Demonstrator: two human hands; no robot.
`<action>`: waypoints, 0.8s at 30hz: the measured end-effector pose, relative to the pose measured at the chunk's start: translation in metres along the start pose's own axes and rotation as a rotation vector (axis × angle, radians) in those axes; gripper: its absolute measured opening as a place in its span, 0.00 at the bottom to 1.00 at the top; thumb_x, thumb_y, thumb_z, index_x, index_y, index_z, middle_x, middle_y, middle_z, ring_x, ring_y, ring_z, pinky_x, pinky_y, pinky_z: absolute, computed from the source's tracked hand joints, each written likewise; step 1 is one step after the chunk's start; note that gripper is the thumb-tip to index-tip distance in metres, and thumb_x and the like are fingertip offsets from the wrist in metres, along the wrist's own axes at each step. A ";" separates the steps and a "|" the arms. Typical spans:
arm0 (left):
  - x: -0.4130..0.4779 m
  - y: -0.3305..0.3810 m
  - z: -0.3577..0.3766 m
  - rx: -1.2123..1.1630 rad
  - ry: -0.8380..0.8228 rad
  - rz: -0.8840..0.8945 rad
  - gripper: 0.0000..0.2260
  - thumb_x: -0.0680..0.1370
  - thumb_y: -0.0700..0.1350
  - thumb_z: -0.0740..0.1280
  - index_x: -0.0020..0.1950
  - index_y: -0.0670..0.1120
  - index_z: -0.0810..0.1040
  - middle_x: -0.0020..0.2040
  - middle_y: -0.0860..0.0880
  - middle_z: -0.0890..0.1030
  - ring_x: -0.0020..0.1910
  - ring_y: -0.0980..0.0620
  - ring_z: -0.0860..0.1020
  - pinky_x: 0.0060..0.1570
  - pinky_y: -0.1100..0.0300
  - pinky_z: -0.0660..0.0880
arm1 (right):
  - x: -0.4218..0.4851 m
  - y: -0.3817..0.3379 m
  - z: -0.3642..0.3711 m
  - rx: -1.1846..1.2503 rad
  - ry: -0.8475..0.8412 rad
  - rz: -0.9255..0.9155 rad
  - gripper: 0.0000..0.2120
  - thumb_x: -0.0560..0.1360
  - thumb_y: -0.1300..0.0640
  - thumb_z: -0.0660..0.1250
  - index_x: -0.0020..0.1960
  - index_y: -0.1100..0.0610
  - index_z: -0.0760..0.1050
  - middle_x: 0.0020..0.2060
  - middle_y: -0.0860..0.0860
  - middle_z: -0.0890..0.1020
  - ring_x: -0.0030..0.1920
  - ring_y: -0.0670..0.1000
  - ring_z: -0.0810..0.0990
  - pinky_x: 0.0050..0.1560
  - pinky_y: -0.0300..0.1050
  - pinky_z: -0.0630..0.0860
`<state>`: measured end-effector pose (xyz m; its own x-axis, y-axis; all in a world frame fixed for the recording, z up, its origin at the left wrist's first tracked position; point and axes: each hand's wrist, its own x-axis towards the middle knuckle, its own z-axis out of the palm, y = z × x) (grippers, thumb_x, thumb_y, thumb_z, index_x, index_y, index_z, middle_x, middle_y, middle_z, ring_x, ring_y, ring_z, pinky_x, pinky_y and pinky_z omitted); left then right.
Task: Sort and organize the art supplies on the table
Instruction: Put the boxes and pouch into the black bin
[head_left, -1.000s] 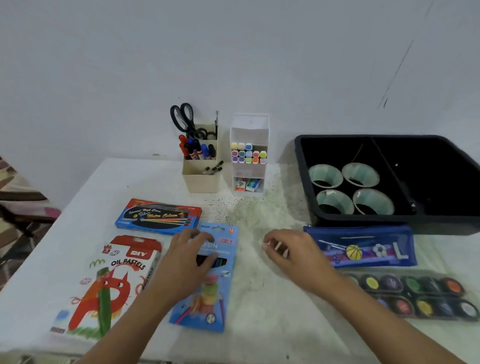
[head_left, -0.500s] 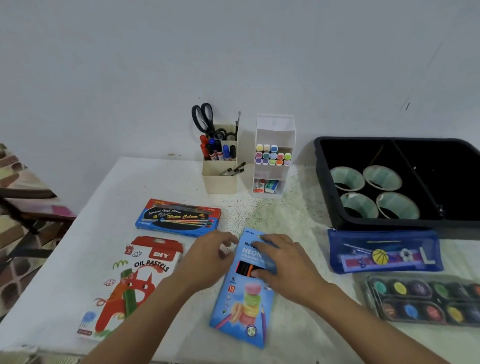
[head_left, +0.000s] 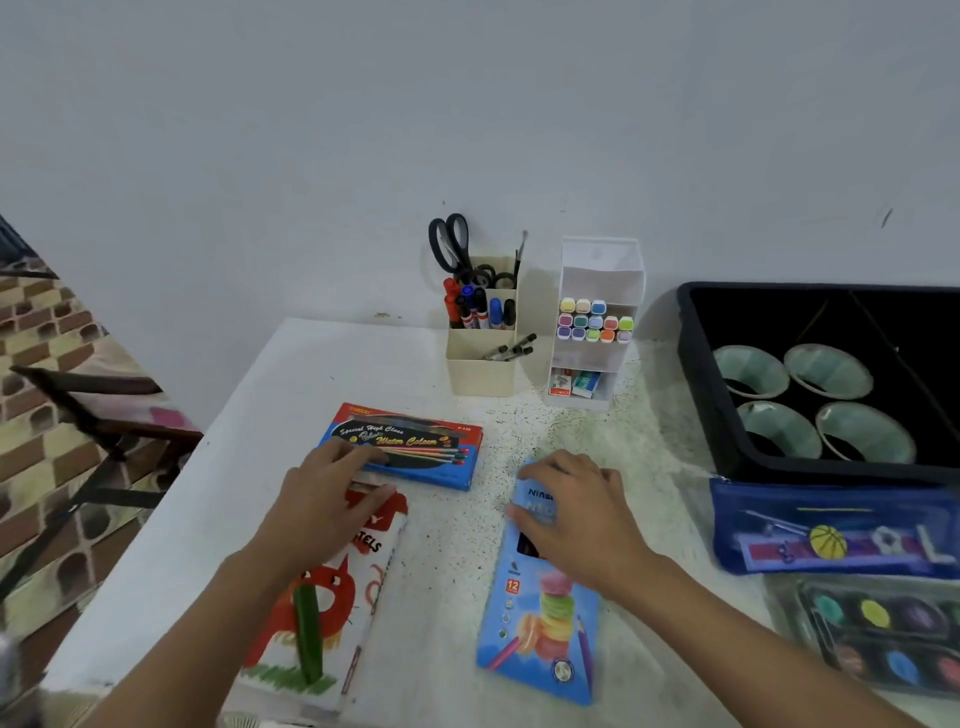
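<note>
So the left hand (head_left: 332, 499) has come off the neon pencil box (head_left: 545, 623) and slid to 9 o'clock. It's lying loose and fairly flat on the top of the oil pastels box (head_left: 322, 613), fingertips touching the watercolour box (head_left: 415, 441) at its 12. The right hand (head_left: 582, 514) stays curled round the pencil box's far end, and the box is flat on the table (head_left: 311, 374) near the front edge. My guess is the boxes get lined up next.

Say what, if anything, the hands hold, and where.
The right hand grips the coloured pencil box by its top end. The left hand only rests on the oil pastels box and water colour box.
</note>
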<state>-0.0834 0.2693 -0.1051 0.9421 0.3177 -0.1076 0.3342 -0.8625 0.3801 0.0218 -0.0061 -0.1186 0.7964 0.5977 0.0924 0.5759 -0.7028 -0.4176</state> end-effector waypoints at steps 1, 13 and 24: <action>0.002 0.002 0.004 0.043 0.032 0.005 0.20 0.78 0.60 0.65 0.70 0.59 0.70 0.70 0.52 0.69 0.68 0.52 0.68 0.69 0.48 0.69 | 0.005 -0.006 0.001 0.008 -0.008 -0.006 0.23 0.77 0.34 0.63 0.67 0.43 0.74 0.58 0.42 0.75 0.63 0.48 0.71 0.62 0.49 0.63; 0.045 0.026 0.026 0.281 -0.095 0.171 0.39 0.67 0.79 0.36 0.78 0.69 0.45 0.81 0.58 0.49 0.79 0.44 0.47 0.73 0.32 0.49 | 0.036 -0.004 -0.002 -0.178 -0.245 0.121 0.48 0.64 0.20 0.63 0.76 0.45 0.61 0.68 0.47 0.65 0.70 0.52 0.62 0.65 0.55 0.64; 0.047 0.045 0.018 0.117 -0.211 0.462 0.27 0.75 0.65 0.65 0.73 0.67 0.63 0.72 0.64 0.65 0.74 0.54 0.54 0.72 0.44 0.50 | 0.035 0.021 -0.019 -0.130 -0.335 0.186 0.43 0.56 0.24 0.74 0.61 0.47 0.66 0.56 0.45 0.68 0.60 0.50 0.66 0.58 0.51 0.67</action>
<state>-0.0239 0.2382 -0.1091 0.9731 -0.1827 -0.1405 -0.1284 -0.9359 0.3279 0.0651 -0.0070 -0.1074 0.7975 0.5331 -0.2825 0.4633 -0.8411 -0.2793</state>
